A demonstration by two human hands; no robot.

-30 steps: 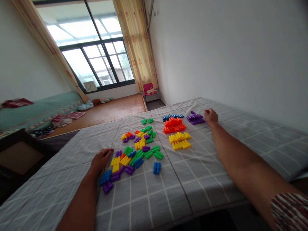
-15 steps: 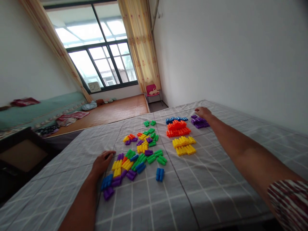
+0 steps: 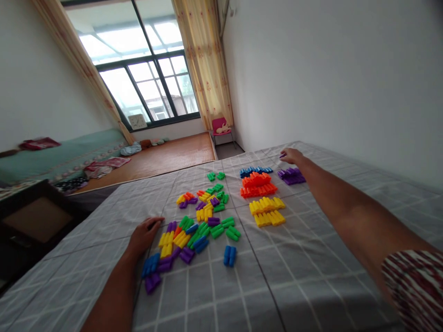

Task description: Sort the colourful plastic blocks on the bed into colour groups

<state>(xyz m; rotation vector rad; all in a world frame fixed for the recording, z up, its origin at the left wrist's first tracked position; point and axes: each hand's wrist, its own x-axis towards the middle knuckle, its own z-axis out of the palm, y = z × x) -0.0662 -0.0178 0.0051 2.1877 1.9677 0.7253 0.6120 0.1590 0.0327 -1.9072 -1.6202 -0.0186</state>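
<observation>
My right hand (image 3: 292,156) pinches a small purple plastic block (image 3: 283,155) just above and behind the purple block pile (image 3: 292,175). My left hand (image 3: 145,233) rests on the cloth with its fingers loosely stretched, apparently holding nothing. Beside it lie mixed tube-shaped blocks: yellow blocks (image 3: 166,239), blue blocks (image 3: 151,265), purple blocks (image 3: 152,282) and green blocks (image 3: 232,233). Sorted groups stand on the right: blue blocks (image 3: 255,172), orange blocks (image 3: 258,185) and yellow blocks (image 3: 267,211).
A grey checked cloth (image 3: 214,295) covers the surface under the blocks. One blue block pair (image 3: 229,256) lies apart near the front. A white wall (image 3: 328,78) rises on the right. Farther off are a low bed platform (image 3: 176,150) and a pink chair (image 3: 220,126).
My right hand has risen slightly away from the purple pile with a purple block in its fingers. My left hand has stayed nearly in place; the view has shifted a little.
</observation>
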